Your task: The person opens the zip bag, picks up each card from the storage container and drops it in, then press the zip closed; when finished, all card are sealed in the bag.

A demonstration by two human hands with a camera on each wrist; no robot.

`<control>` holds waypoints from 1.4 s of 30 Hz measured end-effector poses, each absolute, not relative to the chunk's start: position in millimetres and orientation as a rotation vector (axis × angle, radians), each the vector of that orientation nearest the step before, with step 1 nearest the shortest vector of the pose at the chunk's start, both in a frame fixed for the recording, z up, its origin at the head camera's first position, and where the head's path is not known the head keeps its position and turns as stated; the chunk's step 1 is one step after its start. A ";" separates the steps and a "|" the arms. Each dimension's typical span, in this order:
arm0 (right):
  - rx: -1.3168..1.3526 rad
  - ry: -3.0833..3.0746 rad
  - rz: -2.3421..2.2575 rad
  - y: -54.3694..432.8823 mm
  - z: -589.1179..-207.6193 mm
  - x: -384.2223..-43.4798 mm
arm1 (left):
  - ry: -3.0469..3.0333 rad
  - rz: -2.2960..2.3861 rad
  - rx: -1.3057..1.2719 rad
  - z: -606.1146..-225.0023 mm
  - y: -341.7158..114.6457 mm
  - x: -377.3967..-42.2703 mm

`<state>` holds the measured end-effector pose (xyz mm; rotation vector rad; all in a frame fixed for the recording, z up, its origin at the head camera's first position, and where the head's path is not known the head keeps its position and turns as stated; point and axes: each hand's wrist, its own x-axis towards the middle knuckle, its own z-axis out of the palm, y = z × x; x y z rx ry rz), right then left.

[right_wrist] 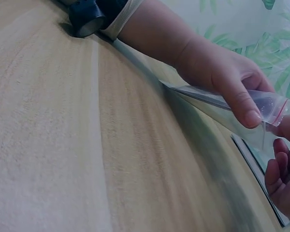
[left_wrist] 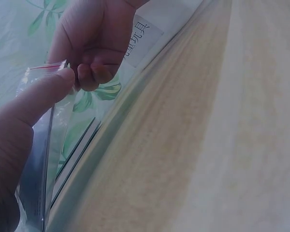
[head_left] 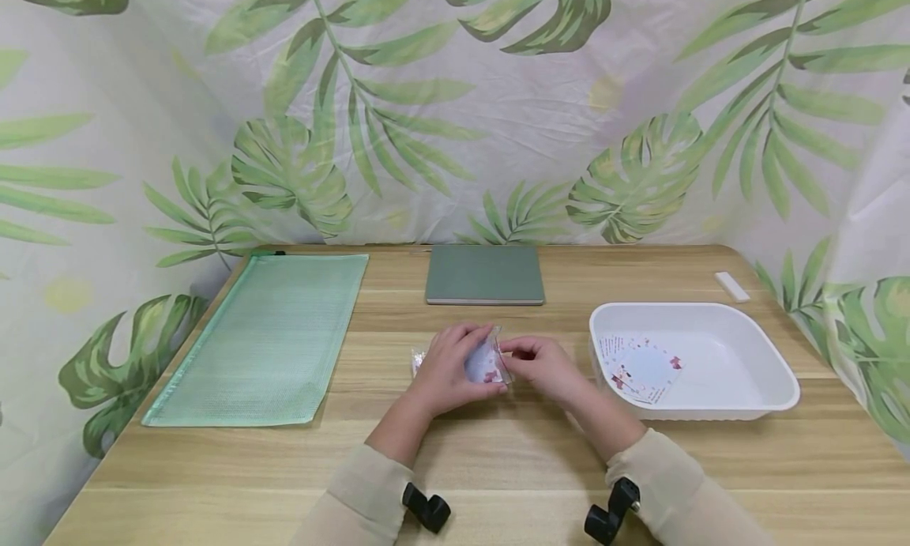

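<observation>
The clear zip bag (head_left: 486, 363) is located to the left of the white tray (head_left: 739, 360), apart from it, in front of the person. The left hand (head_left: 448, 370) is closed over the body of the bag, thumb on the near side, fingers on the far side. The right hand (head_left: 543, 364) has its fingers curled and appears to pinch the bag at its mouth. This division presumably lets one of the hands steady the body while the mouth is left accessible to the other.

Orientation: the mouth, marked by a red strip (right_wrist: 280, 111), points toward the tray; the long axis appears to run sideways, away from the tray. Whether the bag touches the table (head_left: 540, 475) cannot be determined.

A printed card (head_left: 643, 370) lies inside the tray at its left end, likely placed there to keep it contained. The green notebook (head_left: 485, 273) lies beyond the tray, to its left; the mesh pouch (head_left: 270, 340) lies well left of the tray.
</observation>
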<state>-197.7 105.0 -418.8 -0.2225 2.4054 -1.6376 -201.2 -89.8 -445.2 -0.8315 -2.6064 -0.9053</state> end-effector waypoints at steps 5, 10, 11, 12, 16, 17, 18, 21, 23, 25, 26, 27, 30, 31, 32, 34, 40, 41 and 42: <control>-0.197 2.346 -1.663 117.5 -409.3 -196.1 | -2.614 -0.918 -0.829 -445.3 -89.2 -201.5; -0.191 2.430 -1.621 146.1 -389.7 -193.6 | -2.627 -0.938 -0.818 -443.8 -89.3 -201.0; -0.187 2.459 -1.617 153.5 -386.3 -193.3 | -2.628 -0.941 -0.818 -443.5 -89.3 -200.6; -0.185 2.485 -1.608 161.3 -382.6 -193.3 | -2.626 -0.945 -0.819 -443.2 -89.3 -200.4; -0.142 2.571 -1.559 196.6 -374.4 -196.4 | -2.618 -0.949 -0.824 -443.0 -89.3 -200.7; -0.123 2.592 -1.531 205.5 -373.5 -197.8 | -2.617 -0.949 -0.826 -443.0 -89.3 -200.8; -0.104 2.609 -1.495 214.7 -373.5 -199.9 | -2.619 -0.947 -0.826 -443.2 -89.4 -200.9; -0.025 2.636 -1.380 240.1 -377.4 -207.4 | -2.622 -0.950 -0.822 -443.8 -89.8 -201.1; 0.039 2.636 -1.301 255.3 -381.1 -212.2 | -2.625 -0.953 -0.822 -443.9 -90.0 -201.1; 0.079 2.630 -1.239 268.2 -385.4 -216.6 | -2.627 -0.958 -0.820 -444.4 -90.0 -201.3; 0.091 2.631 -1.200 274.2 -387.5 -218.5 | -2.628 -0.960 -0.819 -444.5 -90.0 -201.3; 0.099 2.634 -1.161 279.5 -389.2 -220.1 | -2.632 -0.964 -0.818 -444.6 -89.9 -201.3; 0.077 2.644 -1.049 292.7 -396.1 -225.3 | -2.646 -0.971 -0.814 -444.9 -89.7 -200.7; 0.075 2.643 -1.017 296.0 -397.8 -226.6 | -2.649 -0.974 -0.814 -444.8 -89.7 -200.4; 0.075 2.641 -0.980 299.1 -399.8 -228.1 | -2.651 -0.978 -0.814 -444.7 -89.6 -200.3; 0.081 2.634 -0.930 303.7 -403.8 -230.7 | -2.651 -0.976 -0.817 -444.5 -89.3 -200.1; 0.070 2.657 -0.851 309.8 -414.6 -237.0 | -2.645 -0.971 -0.815 -445.0 -89.2 -201.1; 0.065 2.665 -0.848 309.8 -415.7 -237.5 | -2.649 -0.973 -0.812 -445.0 -89.3 -201.2; 0.060 2.672 -0.847 309.3 -416.4 -237.7 | -2.652 -0.976 -0.810 -445.1 -89.3 -201.4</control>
